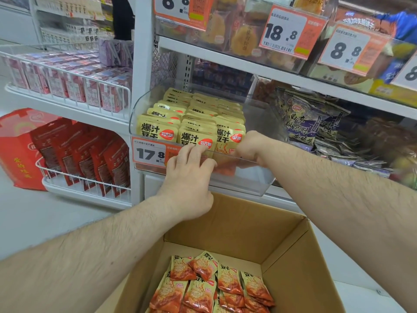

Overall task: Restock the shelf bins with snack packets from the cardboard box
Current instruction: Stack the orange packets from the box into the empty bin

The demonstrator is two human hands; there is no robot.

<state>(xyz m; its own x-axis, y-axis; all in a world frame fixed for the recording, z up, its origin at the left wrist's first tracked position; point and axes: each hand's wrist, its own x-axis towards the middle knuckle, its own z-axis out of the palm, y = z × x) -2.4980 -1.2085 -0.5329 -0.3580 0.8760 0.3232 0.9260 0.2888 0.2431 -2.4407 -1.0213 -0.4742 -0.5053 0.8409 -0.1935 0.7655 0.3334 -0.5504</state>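
Both hands up at the clear shelf bin (252,177): left hand (188,177) has fingers curled over its front lip, touching the front row of yellow snack packets (196,138); right hand (250,146) reaches inside w/ fingers bent down among the packets, can't tell if it's got one. Near, below the bin, open cardboard box (300,263) w/ orange-red packets (212,288) on its bottom; 17.8 price tag (150,153) on bin's left front

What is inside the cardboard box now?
The cardboard box holds loose orange snack packets on its bottom. Its near part is cut off by the frame edge.
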